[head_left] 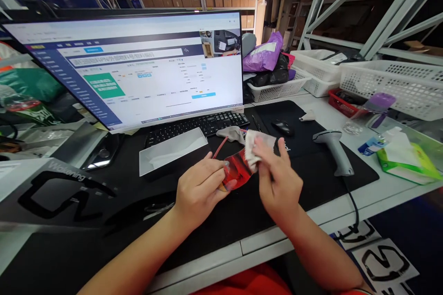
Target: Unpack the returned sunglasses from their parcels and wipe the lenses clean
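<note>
My left hand (200, 190) is closed on a pair of glasses with a red lens (236, 170) above the black desk mat (311, 166). One thin red arm of the glasses sticks up toward the keyboard (197, 127). My right hand (279, 179) pinches a pale cloth (252, 146) and presses it against the right part of the lens. A grey pouch (232, 133) lies just behind the glasses. An open dark box with white lining (173, 151) sits to the left of my hands.
A wide monitor (138, 69) stands behind the keyboard. A mouse (283, 127) and a grey barcode scanner (335, 150) lie to the right. White baskets (391, 85), a tissue pack (404, 156) and a purple bag (265, 55) fill the right side. A dark printed box (51, 191) is at left.
</note>
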`<state>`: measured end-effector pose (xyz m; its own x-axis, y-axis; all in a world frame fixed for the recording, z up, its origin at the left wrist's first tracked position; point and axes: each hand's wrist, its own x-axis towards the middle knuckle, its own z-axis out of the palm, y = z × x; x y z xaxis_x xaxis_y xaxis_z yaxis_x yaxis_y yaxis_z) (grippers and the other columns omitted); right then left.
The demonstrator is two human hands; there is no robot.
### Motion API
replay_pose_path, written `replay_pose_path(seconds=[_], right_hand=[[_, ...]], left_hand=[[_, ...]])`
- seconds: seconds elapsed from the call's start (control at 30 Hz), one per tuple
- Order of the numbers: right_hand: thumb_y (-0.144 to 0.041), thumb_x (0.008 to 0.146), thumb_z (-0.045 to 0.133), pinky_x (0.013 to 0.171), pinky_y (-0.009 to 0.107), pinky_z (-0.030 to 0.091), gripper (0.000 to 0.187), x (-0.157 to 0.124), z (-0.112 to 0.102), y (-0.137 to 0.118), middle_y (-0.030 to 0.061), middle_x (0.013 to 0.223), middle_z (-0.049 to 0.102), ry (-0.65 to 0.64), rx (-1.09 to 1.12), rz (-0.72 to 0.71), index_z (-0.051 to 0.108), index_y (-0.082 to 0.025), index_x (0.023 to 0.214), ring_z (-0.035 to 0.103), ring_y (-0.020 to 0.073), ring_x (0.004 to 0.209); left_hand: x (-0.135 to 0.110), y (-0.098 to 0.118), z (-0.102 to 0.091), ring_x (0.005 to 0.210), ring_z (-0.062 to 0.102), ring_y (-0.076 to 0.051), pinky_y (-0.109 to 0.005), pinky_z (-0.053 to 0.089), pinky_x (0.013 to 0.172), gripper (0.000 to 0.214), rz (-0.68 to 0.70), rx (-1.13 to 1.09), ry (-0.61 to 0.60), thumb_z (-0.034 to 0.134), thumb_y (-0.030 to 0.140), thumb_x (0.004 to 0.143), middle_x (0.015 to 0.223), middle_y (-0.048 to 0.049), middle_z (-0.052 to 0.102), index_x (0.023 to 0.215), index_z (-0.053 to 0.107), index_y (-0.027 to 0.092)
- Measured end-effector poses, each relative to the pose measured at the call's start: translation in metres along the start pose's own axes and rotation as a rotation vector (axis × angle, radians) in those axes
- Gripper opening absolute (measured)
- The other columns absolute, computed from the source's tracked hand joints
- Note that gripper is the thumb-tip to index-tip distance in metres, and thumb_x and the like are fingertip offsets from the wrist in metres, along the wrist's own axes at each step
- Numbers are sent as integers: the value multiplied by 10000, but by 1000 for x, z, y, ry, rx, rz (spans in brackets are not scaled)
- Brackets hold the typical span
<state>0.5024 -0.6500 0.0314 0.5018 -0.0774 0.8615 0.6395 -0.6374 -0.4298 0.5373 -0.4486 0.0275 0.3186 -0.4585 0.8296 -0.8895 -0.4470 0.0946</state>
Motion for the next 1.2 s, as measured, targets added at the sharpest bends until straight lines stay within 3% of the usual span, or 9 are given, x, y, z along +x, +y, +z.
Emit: replay_pose_path(seconds=[0.13, 0.2, 0.3, 0.4, 0.67, 0.83, 0.9, 1.07, 1.2], right_hand=[[-320, 954, 614, 949, 411, 561, 163, 17, -13, 40, 28, 1020, 780, 145, 303, 585, 728, -252, 1049, 739, 224, 955], [-375, 877, 693, 747, 326, 566, 180, 23, -19, 58, 28, 917, 756, 293, 515, 788, 696, -215, 962, 705, 188, 800], [-341, 786, 754, 621, 241, 491, 250, 28, -26, 74, 14, 900, 724, 444, 609, 851, 657, -197, 966, 651, 145, 741], [-382, 833, 720, 600, 223, 455, 256, 26, -28, 73, -4, 902, 696, 438, 559, 796, 629, -214, 1003, 623, 130, 736], [-509, 950, 639, 435, 219, 359, 255, 16, -25, 42, -65, 637, 530, 104, 614, 759, 572, -265, 987, 438, 94, 463], [-312, 802, 832, 554, 227, 475, 283, 17, -36, 24, -26, 729, 637, -557, 825, 778, 569, -224, 856, 598, 125, 619], [-251, 747, 865, 562, 228, 490, 334, 19, -40, 24, -15, 731, 659, -723, 880, 822, 534, -213, 768, 621, 130, 631], [-221, 672, 901, 487, 200, 420, 392, 19, -36, 27, -33, 597, 606, -833, 900, 914, 513, -193, 627, 563, 96, 520], [-265, 590, 951, 469, 238, 462, 505, 19, -21, 21, -38, 558, 608, -560, 998, 959, 448, -214, 594, 593, 132, 486]], left_hand=[[5, 4, -3, 962, 704, -192, -492, 534, 1105, 182, 9, -63, -67, 759, 173, 868, 1031, -83, 737, 1009, 644, 177], [9, 5, -6, 944, 697, -187, -483, 542, 1097, 154, 11, -111, -90, 749, 177, 875, 1006, -86, 733, 986, 643, 171], [14, 6, -9, 929, 693, -173, -448, 543, 1103, 103, -1, -179, -136, 728, 190, 894, 988, -75, 733, 955, 647, 174], [17, 5, -12, 983, 699, -172, -448, 503, 1147, 58, -8, -223, -202, 693, 189, 920, 1043, -77, 737, 965, 657, 178], [23, -4, -27, 1061, 684, -194, -541, 325, 1249, 120, -41, -183, -415, 669, 235, 939, 1123, -73, 726, 1052, 683, 198], [27, -9, -37, 1047, 668, -172, -539, 244, 1280, 101, -48, -122, -557, 650, 176, 936, 1143, -43, 713, 1029, 666, 211], [29, -8, -40, 1067, 664, -175, -537, 251, 1277, 141, -36, -105, -634, 654, 152, 926, 1167, -31, 710, 1041, 676, 231], [30, -3, -45, 1273, 597, -220, -575, 281, 1259, 238, 4, -27, -646, 599, 77, 935, 1387, -107, 622, 1127, 665, 203], [27, 1, -46, 1403, 494, -294, -580, 391, 1189, 459, -69, 130, -336, 646, 146, 939, 1524, -174, 487, 1381, 534, 199]])
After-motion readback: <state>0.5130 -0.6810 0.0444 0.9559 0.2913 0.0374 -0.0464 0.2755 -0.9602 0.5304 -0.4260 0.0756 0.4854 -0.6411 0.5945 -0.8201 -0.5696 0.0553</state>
